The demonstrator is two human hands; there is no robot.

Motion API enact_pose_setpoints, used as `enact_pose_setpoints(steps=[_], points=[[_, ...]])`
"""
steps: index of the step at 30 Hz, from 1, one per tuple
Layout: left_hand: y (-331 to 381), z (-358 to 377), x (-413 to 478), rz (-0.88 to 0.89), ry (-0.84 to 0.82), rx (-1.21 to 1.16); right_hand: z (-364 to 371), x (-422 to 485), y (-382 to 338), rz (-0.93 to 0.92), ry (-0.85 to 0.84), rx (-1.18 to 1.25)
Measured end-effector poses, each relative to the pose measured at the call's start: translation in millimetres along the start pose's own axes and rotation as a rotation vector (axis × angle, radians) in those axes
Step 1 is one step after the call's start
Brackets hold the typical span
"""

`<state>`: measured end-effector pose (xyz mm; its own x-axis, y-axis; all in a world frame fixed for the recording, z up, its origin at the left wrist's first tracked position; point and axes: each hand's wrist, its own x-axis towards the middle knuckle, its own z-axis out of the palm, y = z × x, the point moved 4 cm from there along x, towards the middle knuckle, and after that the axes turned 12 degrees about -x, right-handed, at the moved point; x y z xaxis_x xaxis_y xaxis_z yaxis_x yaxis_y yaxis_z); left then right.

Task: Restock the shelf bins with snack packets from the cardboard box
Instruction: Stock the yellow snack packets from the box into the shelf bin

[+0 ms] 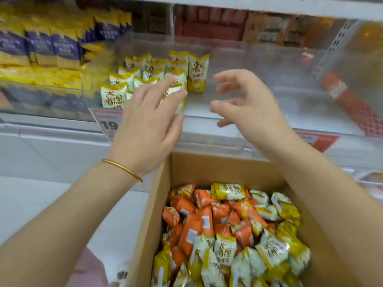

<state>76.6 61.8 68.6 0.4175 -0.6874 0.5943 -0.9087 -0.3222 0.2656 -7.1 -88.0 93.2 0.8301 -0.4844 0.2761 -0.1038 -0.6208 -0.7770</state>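
My left grip (145, 121) presses flat-fingered on the yellow-and-white packets (153, 73) standing in the clear shelf bin (259, 65) — my right grip (244, 104) is released, empty. Half the bin is bare, the cardboard box (217, 168) heaped — most restocking remains, I judge.

A red-and-white price tag (106, 123) on the shelf (51, 131) edge shows a large black "19", the yellow-white packets (195, 73) above it and in the box (207, 166) carry big brown Chinese characters too stylised to read surely, and the white print on the purple packs (41, 45) is blurred.
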Motion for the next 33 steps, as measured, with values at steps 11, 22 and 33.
enact_pose_setpoints(steps=[11, 22, 33], points=[[69.7, 69.3, -113.9, 0.081, -0.584, -0.087, 59.3, -147.2, 180.5, 0.207, -0.762, -0.616], [68.9, 154.3, -178.7, -0.471, -1.156, -0.197, 108.1, -197.4, 223.5, 0.191, -0.936, -0.846], [87.3, 202.9, -217.6, -0.822, -1.22, -0.148, 46.6, -161.0, 187.6, 0.253, -0.786, -0.509]])
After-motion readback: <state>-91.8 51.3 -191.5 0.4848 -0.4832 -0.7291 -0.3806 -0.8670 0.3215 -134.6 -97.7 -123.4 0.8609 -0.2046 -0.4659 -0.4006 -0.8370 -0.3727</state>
